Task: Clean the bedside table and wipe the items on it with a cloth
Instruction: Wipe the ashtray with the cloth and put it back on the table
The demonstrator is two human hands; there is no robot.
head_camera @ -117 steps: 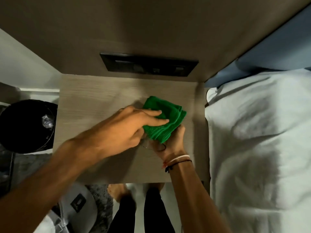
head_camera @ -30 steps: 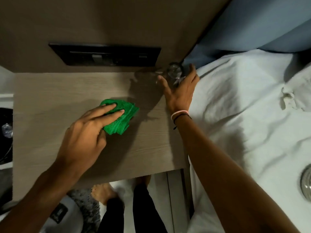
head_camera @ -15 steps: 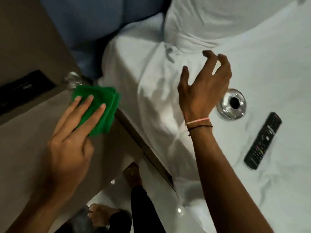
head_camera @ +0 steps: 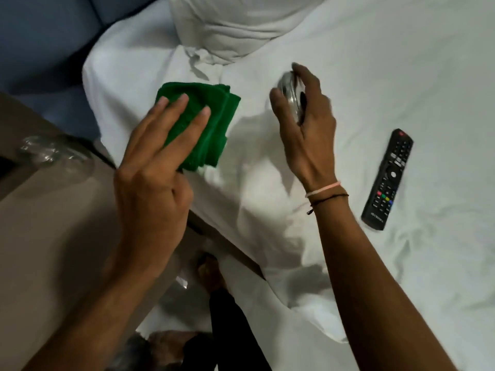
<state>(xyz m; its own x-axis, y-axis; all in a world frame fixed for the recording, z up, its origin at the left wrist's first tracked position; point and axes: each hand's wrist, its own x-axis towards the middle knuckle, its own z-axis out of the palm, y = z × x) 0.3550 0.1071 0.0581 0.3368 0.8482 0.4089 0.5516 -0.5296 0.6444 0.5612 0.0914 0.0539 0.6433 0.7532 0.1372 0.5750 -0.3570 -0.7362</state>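
Note:
My left hand (head_camera: 158,167) holds a folded green cloth (head_camera: 203,124) above the bed's left edge, fingers spread over it. My right hand (head_camera: 305,121) grips a round shiny metal dish (head_camera: 290,92), tilted on edge above the white sheet; it is blurred by motion. The wooden bedside table (head_camera: 53,236) lies at lower left. A clear glass (head_camera: 56,153) stands at the table's far corner, blurred.
A black remote control (head_camera: 388,178) lies on the white bed sheet (head_camera: 401,76) to the right of my right wrist. A white pillow (head_camera: 227,25) is at the top. A blue headboard (head_camera: 45,41) fills the upper left. My feet show below.
My right hand has closed on the metal dish and lifted it off the sheet. My left hand has carried the green cloth from the table's corner to above the bed.

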